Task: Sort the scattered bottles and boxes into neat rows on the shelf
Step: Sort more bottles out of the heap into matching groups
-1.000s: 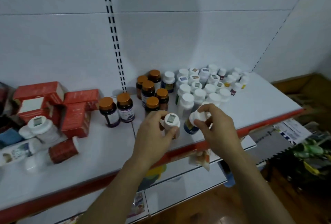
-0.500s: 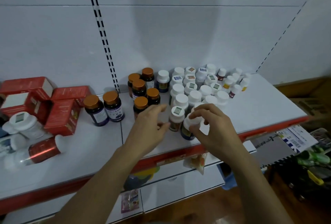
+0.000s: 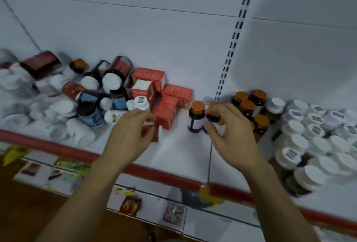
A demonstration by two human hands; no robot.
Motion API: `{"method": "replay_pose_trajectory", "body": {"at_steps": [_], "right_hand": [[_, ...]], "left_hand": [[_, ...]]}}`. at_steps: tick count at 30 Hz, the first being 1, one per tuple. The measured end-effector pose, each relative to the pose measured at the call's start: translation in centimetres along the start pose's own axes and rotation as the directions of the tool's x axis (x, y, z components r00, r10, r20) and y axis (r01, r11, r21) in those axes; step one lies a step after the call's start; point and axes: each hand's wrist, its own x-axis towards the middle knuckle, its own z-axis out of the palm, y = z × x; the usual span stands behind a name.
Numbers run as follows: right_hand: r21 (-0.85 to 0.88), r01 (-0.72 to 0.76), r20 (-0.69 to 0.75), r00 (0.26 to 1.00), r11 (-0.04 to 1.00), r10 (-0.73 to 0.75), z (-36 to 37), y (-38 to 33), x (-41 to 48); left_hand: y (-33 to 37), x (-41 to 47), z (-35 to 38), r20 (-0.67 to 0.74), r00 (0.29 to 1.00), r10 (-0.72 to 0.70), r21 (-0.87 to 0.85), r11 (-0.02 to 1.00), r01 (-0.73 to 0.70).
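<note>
My right hand (image 3: 228,125) grips a dark orange-capped bottle (image 3: 212,118) by its neck, on the shelf (image 3: 179,151) next to a second orange-capped bottle (image 3: 196,118). My left hand (image 3: 131,133) curls its fingers round the body of a white-capped bottle (image 3: 141,102). A red-labelled bottle (image 3: 151,135) lies partly hidden under that hand. Red boxes (image 3: 168,106) stand just behind. More orange-capped bottles (image 3: 249,104) and rows of white-capped bottles (image 3: 313,141) stand to the right.
A jumbled pile of bottles and jars (image 3: 81,94) covers the left end of the shelf. The shelf's red front edge (image 3: 164,176) runs below my wrists. A lower shelf (image 3: 154,209) holds packets. A slotted upright (image 3: 231,44) runs up the back wall.
The view has swung left. Both hands left the white-capped bottles on the right; the right now holds an orange-capped bottle and the left has reached the white-capped bottle by the red boxes.
</note>
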Motion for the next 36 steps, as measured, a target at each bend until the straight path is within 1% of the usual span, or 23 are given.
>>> {"method": "replay_pose_trajectory", "body": {"at_steps": [3,5,7,9,11,13,16,18,20,22,24,27,29,30,32,34,36], "right_hand": [[0.056,0.095,0.138,0.985,0.994,-0.102,4.6,-1.9,1.6],[0.054,0.134,0.242,0.960,0.990,-0.143,7.4,-3.4,2.5],[0.029,0.200,0.330,0.923,0.979,-0.198,10.2,-4.9,3.4],[-0.050,0.284,0.435,0.869,0.958,-0.235,12.9,-6.2,4.0],[-0.167,0.319,0.506,0.840,0.933,-0.197,15.0,-6.8,4.4],[-0.245,0.293,0.524,0.842,0.924,-0.128,16.0,-6.5,4.6],[-0.301,0.244,0.541,0.839,0.922,-0.046,16.4,-6.3,4.3],[-0.298,0.195,0.525,0.851,0.934,-0.010,16.4,-6.6,3.9],[-0.266,0.124,0.463,0.886,0.956,0.014,16.0,-7.0,3.4],[-0.194,0.017,0.377,0.924,0.981,0.058,15.2,-7.3,3.2],[-0.058,-0.103,0.274,0.955,0.993,0.115,14.5,-7.6,3.0],[0.183,-0.253,0.112,0.965,0.950,0.236,13.8,-8.1,2.7],[0.309,-0.295,0.036,0.954,0.904,0.298,13.8,-8.4,2.6],[0.342,-0.294,0.001,0.950,0.892,0.312,13.9,-8.5,2.6],[0.329,-0.264,-0.056,0.953,0.907,0.298,14.2,-8.8,2.8],[0.230,-0.240,-0.066,0.963,0.943,0.261,14.7,-9.0,3.0],[0.102,-0.252,-0.038,0.966,0.962,0.257,15.1,-9.3,3.6]], "left_hand": [[-3.3,-1.4,-1.3,-0.040,0.996,-0.083,0.060,0.995,0.085],[-5.2,-2.0,-2.3,-0.069,0.990,-0.122,0.090,0.988,0.128],[-6.7,-2.4,-3.3,-0.076,0.984,-0.161,0.134,0.976,0.170],[-7.9,-2.3,-4.0,-0.063,0.983,-0.170,0.161,0.971,0.178],[-8.8,-1.8,-4.4,-0.036,0.988,-0.148,0.164,0.975,0.152],[-9.6,-1.1,-4.8,-0.002,0.994,-0.107,0.175,0.979,0.106],[-10.5,0.2,-5.1,0.036,0.999,-0.011,0.167,0.986,0.004],[-10.9,1.2,-5.3,0.056,0.997,0.045,0.182,0.982,-0.054],[-11.4,2.1,-5.3,0.116,0.990,0.080,0.279,0.954,-0.110],[-11.9,2.6,-4.9,0.228,0.971,0.066,0.403,0.902,-0.156],[-12.2,2.7,-4.3,0.279,0.960,0.021,0.485,0.860,-0.160],[-12.6,3.1,-3.4,0.253,0.967,0.030,0.569,0.804,-0.174],[-13.0,3.4,-3.0,0.222,0.974,0.050,0.586,0.792,-0.174],[-13.2,3.6,-3.0,0.209,0.976,0.062,0.584,0.793,-0.176],[-13.5,3.7,-3.0,0.210,0.974,0.090,0.561,0.804,-0.195],[-14.1,3.6,-3.4,0.217,0.967,0.134,0.504,0.833,-0.228],[-14.7,3.4,-4.2,0.203,0.966,0.161,0.407,0.883,-0.233]]}}
